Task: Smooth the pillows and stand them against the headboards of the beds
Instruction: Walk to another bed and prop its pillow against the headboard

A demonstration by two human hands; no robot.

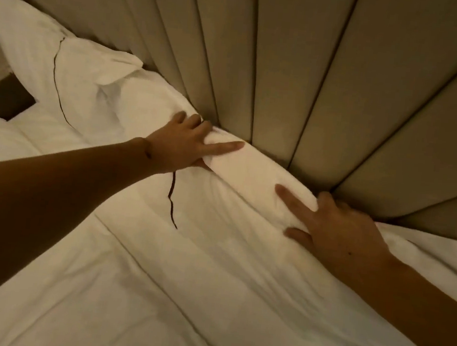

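A white pillow (250,191) with a thin dark trim line stands along the beige padded headboard (301,68). My left hand (188,144) grips its top edge at the left, fingers wrapped over the ridge and thumb underneath. My right hand (334,225) grips the same top edge further right, fingers over the fabric against the headboard. A second white pillow (72,74) leans on the headboard to the left, touching the first one.
White striped bedding (99,286) covers the mattress below the pillows. A dark bedside unit (3,95) sits at the far left beyond the bed's edge. The headboard's lower panel shows at the bottom right.
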